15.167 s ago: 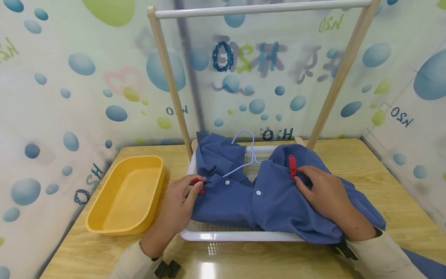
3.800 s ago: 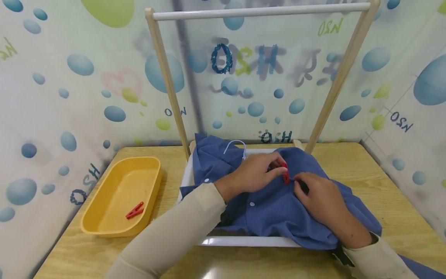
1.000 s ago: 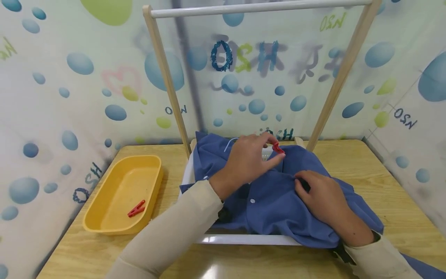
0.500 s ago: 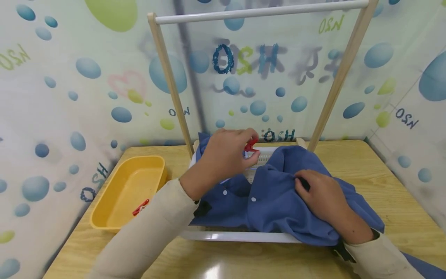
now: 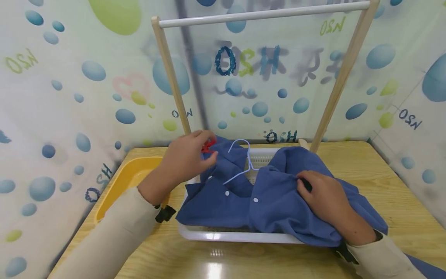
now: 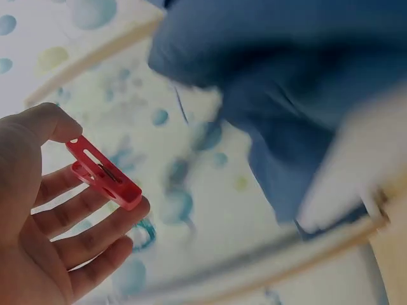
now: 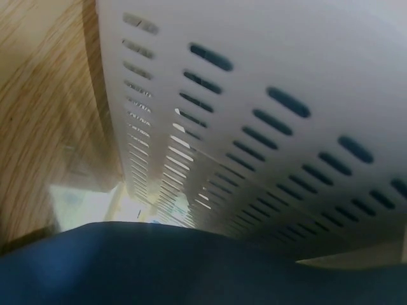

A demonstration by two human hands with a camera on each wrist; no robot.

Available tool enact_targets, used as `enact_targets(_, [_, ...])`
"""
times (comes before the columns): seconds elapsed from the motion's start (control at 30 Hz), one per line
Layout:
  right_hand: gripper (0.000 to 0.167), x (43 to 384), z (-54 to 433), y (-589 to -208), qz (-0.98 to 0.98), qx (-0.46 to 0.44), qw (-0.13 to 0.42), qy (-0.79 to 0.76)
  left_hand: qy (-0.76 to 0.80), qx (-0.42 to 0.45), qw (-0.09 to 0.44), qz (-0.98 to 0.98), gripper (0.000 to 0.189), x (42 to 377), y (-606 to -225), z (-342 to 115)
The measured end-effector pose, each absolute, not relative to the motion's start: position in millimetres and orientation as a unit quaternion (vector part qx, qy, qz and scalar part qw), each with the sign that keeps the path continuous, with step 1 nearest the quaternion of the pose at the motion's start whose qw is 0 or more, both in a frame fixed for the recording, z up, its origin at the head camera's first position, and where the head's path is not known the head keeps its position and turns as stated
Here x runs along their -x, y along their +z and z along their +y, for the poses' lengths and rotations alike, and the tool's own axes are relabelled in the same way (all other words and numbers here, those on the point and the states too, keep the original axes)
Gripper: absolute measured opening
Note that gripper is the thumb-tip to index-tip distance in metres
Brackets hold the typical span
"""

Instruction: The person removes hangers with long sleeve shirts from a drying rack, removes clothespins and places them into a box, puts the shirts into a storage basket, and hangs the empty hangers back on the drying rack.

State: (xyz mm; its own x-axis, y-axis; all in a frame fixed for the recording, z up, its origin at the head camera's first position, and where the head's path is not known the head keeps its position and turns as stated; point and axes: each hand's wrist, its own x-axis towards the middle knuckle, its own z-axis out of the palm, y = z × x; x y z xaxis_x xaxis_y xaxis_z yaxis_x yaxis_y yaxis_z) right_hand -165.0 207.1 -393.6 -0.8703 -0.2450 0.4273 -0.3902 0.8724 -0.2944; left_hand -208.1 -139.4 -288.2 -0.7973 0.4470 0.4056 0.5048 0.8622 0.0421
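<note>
Left hand [image 5: 186,157] pinches a red clothespin [image 6: 110,179], its long axis slanting upper-left to lower-right in the left-wrist view; right hand [image 5: 324,197], well apart, pinches a blue shirt [image 5: 275,211] over a white basket [image 5: 240,237].

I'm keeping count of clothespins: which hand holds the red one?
The left hand, whose fingers pinch the red clothespin; the right hand grips the blue shirt instead.

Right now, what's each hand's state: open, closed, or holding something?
Left hand: holding a red clothespin, pinched between thumb and fingers.
Right hand: pinching a fold of the blue shirt.
</note>
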Motion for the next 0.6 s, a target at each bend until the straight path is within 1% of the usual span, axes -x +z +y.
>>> enact_targets(0.2, [0.017,165,208,-395,-0.950,-0.168,0.188,0.187,-0.067,0.191,0.169,-0.965,0.032,206,-303,-189])
enact_targets(0.3, [0.018,165,207,-395,-0.951,-0.166,0.183,0.188,-0.044,0.156,0.141,-0.977,0.033,202,-314,-221])
enact_targets(0.4, [0.017,165,207,-395,-0.951,-0.165,0.183,0.187,-0.028,0.122,0.094,-0.988,0.035,198,-324,-255])
enact_targets(0.5, [0.017,165,208,-395,-0.950,-0.168,0.188,0.186,-0.028,0.090,0.025,-0.995,0.038,196,-333,-286])
enact_targets(0.6, [0.017,165,208,-395,-0.949,-0.169,0.193,0.185,-0.037,0.069,-0.030,-0.996,0.039,195,-342,-309])
